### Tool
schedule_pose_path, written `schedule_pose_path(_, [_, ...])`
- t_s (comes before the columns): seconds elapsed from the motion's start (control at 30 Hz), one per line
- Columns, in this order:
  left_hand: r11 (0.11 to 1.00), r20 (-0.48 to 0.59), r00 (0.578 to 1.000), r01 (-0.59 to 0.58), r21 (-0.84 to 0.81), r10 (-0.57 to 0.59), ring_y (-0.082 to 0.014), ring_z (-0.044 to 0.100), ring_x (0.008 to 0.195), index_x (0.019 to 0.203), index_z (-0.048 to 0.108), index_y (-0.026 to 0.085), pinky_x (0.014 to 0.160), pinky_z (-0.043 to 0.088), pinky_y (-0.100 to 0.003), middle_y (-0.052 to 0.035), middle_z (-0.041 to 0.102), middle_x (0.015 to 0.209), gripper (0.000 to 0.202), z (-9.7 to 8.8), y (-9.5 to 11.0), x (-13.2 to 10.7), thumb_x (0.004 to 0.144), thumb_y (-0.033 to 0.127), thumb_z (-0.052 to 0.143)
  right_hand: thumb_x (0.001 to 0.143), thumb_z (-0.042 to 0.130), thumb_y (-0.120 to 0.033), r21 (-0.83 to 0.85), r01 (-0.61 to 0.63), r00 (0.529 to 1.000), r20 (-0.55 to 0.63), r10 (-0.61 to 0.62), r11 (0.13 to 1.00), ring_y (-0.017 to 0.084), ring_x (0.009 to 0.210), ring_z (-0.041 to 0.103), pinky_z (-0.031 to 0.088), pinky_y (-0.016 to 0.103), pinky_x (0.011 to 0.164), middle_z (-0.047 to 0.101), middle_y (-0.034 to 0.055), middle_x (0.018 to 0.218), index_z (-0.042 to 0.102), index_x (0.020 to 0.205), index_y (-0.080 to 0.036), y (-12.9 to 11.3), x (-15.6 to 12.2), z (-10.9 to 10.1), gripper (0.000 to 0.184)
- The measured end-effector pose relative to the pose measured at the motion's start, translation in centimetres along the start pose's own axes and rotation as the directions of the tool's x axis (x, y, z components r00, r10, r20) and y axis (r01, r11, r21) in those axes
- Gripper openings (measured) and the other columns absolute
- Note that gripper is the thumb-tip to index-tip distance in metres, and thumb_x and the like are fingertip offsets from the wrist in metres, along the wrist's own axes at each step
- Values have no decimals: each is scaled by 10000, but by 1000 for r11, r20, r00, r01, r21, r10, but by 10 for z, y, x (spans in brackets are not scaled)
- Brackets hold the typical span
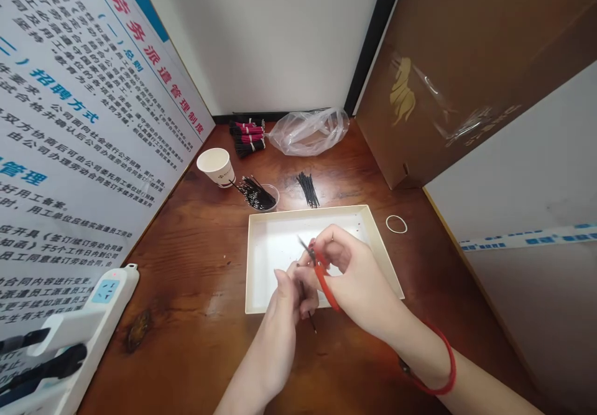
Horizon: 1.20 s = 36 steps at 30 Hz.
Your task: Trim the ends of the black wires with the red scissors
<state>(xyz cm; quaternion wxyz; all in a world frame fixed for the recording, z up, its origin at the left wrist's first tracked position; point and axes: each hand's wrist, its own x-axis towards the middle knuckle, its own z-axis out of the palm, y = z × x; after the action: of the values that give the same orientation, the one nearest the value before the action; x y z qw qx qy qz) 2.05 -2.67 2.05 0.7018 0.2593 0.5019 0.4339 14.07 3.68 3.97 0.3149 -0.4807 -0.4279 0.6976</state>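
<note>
My right hand (355,275) grips a small red-handled tool (321,275), like scissors or cutters, with its dark tip pointing up and left over the white tray (261,259). My left hand (285,308) pinches a thin black wire (311,323) that pokes out below the fingers, right against the tool. Both hands meet over the tray's near edge. A red cord circles my right wrist.
A paper cup (216,166), a clear bowl of black wires (260,196), a loose wire pile (308,189), bundled red and black wires (248,136) and a plastic bag (310,131) lie behind the tray. A rubber band (396,223) lies right. A power strip (88,321) sits left.
</note>
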Motion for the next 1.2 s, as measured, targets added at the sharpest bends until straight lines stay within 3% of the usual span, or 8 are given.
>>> schedule_pose_path(0.17, [987, -6, 999, -52, 153, 54, -199, 455, 754, 954, 662, 212, 749, 402, -325, -54, 571, 827, 744, -4, -3, 2, 849, 842, 280, 633, 851, -217, -10, -42, 998, 38, 42, 999, 118, 578, 630, 561, 263, 459, 627, -37, 750, 463, 750, -196, -3, -3, 3, 405])
schedule_pose_path(0.3, [973, -29, 992, -119, 198, 127, -222, 525, 843, 1167, 614, 230, 774, 404, -331, -62, 637, 878, 617, -5, 3, 4, 889, 749, 429, 577, 908, -277, -218, 119, 992, -21, -126, 969, 79, 534, 584, 455, 185, 459, 630, -31, 652, 478, 744, -180, -51, 26, -18, 472])
schedule_pose_path(0.37, [972, -75, 986, -134, 195, 150, -226, 544, 929, 1239, 568, 250, 821, 406, -332, -72, 668, 1007, 553, -4, 8, 3, 914, 686, 468, 720, 838, -308, -475, 169, 967, -88, -238, 863, 52, 518, 532, 414, 182, 467, 627, -25, 679, 522, 815, -173, -80, 57, -36, 357])
schedule_pose_path(0.47, [969, -94, 985, -118, 219, 142, -224, 550, 979, 1193, 595, 265, 871, 391, -333, -62, 672, 1052, 417, -4, 14, 1, 945, 585, 497, 797, 785, -250, -730, 10, 968, -165, -191, 683, 50, 557, 522, 412, 190, 516, 626, -11, 698, 570, 827, -141, -104, 113, -59, 243])
schedule_pose_path(0.53, [960, -78, 991, -83, 266, 107, -228, 552, 965, 1100, 641, 264, 877, 381, -335, -53, 674, 1014, 327, -4, 18, 0, 940, 525, 524, 817, 771, -254, -799, -76, 982, -165, -96, 596, 76, 642, 581, 483, 202, 594, 645, 16, 749, 624, 821, -98, -100, 147, -67, 214])
schedule_pose_path(0.63, [950, -64, 996, -38, 310, 61, -235, 550, 943, 994, 665, 261, 868, 376, -340, -48, 673, 985, 270, -6, 20, 2, 931, 482, 524, 959, 607, -353, -861, -146, 985, -174, -11, 488, 127, 902, 651, 574, 288, 806, 667, 54, 1035, 649, 1073, -109, -79, 178, -72, 273])
schedule_pose_path(0.8, [950, -52, 998, -25, 312, 43, -230, 533, 926, 969, 660, 261, 871, 369, -340, -43, 657, 965, 266, -6, 21, 3, 934, 476, 508, 965, 593, -379, -901, -158, 984, -180, -15, 404, 175, 1055, 639, 560, 374, 928, 640, 81, 1186, 623, 1193, -127, -55, 180, -76, 341])
schedule_pose_path(1.2, [955, -30, 997, -61, 290, 73, -232, 534, 925, 913, 685, 253, 879, 370, -341, -40, 655, 920, 228, -3, 24, -1, 945, 419, 533, 976, 579, -362, -858, -57, 983, -137, -120, 511, 134, 951, 651, 576, 320, 849, 656, 72, 1098, 630, 1145, -121, -47, 165, -70, 299])
